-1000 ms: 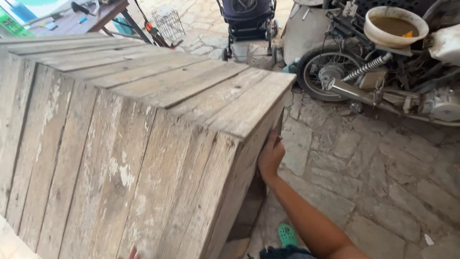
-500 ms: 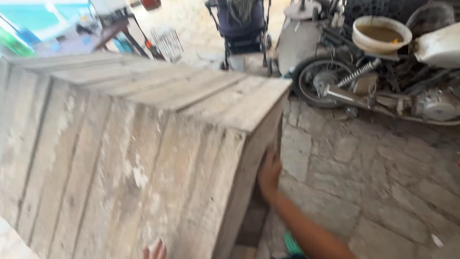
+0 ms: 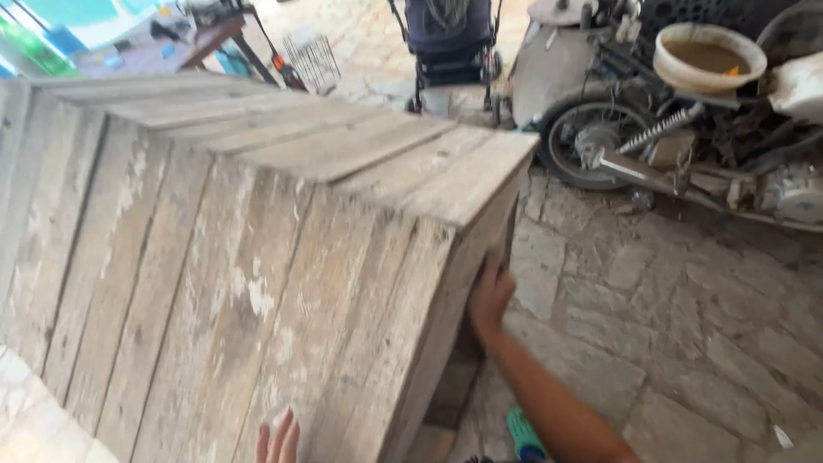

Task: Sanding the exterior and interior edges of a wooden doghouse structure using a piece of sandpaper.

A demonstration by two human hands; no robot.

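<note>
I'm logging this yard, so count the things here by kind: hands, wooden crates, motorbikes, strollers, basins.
Hands: 2, left hand and right hand
Wooden crate: 1
Motorbike: 1
Stroller: 1
Basin: 1
Total: 6

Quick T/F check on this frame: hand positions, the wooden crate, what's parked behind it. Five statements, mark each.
1. The right hand presses on the side of the wooden crate. True.
2. The left hand grips the crate's top edge. False: only its fingertips show at the bottom of the frame, against the planks.
3. A motorbike stands on the stone paving to the right. True.
4. The bowl on the motorbike is blue. False: it is cream-coloured.
5. The crate is painted bright red. False: bare, weathered wood.
</note>
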